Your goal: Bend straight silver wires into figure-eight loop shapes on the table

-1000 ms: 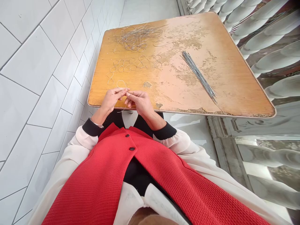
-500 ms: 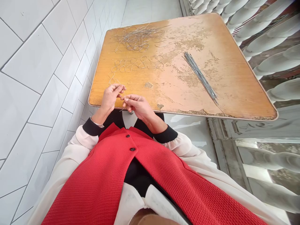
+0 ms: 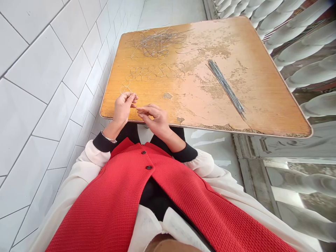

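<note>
Over the near left edge of the worn wooden table (image 3: 194,105), my left hand (image 3: 123,106) pinches a thin wire (image 3: 126,86) whose curled part extends beyond the fingertips. Just right of it, my right hand (image 3: 156,119) has its thumb and fingers closed around the lower end of the same wire, as far as can be seen. Beyond my hands lies a row of wire pieces bent into looping S and figure-eight shapes (image 3: 143,72). Behind that row is a tangled heap of thin wires (image 3: 160,40). A bundle of straight grey wires (image 3: 227,87) rests diagonally on the right.
A white tiled wall (image 3: 60,73) runs along the left. White balusters (image 3: 309,75) stand beyond the table's right side. Chipped patches mark the tabletop and its near edge. My legs are under the near edge.
My right hand has turned, its fingers stretching more toward the left, while my left hand has shifted slightly and still pinches the wire. The view has moved a little.
</note>
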Demonstrator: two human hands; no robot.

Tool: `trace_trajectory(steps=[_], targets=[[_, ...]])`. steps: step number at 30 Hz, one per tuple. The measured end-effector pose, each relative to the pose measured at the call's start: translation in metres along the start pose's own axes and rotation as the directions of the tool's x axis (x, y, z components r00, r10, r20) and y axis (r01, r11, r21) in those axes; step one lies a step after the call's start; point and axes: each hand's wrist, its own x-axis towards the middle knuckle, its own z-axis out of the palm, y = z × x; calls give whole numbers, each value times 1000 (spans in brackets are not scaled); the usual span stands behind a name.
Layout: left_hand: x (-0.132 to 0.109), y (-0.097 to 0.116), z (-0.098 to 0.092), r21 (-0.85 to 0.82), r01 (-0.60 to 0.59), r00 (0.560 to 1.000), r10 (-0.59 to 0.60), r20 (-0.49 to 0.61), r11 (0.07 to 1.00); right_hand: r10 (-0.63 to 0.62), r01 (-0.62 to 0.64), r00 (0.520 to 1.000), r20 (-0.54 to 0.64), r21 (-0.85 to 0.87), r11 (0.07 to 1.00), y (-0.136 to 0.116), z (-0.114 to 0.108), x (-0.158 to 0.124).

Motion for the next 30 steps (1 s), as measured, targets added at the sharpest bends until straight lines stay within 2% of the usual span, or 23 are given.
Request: trace_trajectory(steps=[1, 3, 6, 8, 12, 15, 19, 22, 24, 26, 30], targets=[[-1, 1, 1, -10, 11, 1000, -11, -3, 1000, -119, 119, 993, 9, -130, 984, 4, 1, 0], [-3, 3, 1, -29, 27, 1000, -27, 7, 999, -292, 289, 955, 46, -352, 890, 10, 2, 0], [-6, 5, 0, -59, 41, 998, -38, 45, 997, -408, 385, 909, 86, -551, 740, 12, 2, 2], [-7, 6, -1, -77, 48, 997, -43, 64, 996, -427, 401, 898, 100, -586, 705, 10, 2, 3], [-7, 6, -2, -91, 74, 996, -68, 60, 993, -477, 455, 871, 114, -552, 699, 7, -1, 6], [-7, 6, -3, -114, 93, 994, -85, 70, 989, -482, 466, 872, 91, -461, 755, 6, -4, 6], [-8, 6, -4, -158, 109, 991, -95, 91, 981, -315, 303, 949, -9, -256, 918, -1, -7, 4], [-10, 7, -4, -153, 123, 989, -108, 106, 980, -70, 71, 991, -114, 2, 997, -8, -5, 5], [-11, 8, -4, -154, 124, 986, -105, 128, 980, 109, -78, 984, -140, 213, 974, -10, -5, 8], [-12, 8, -5, -156, 119, 981, -92, 170, 981, 243, -181, 962, -122, 376, 909, -11, -6, 13], [-14, 8, -8, -116, 94, 959, -58, 277, 989, 402, -351, 915, 4, 497, 794, -16, -16, 30]])
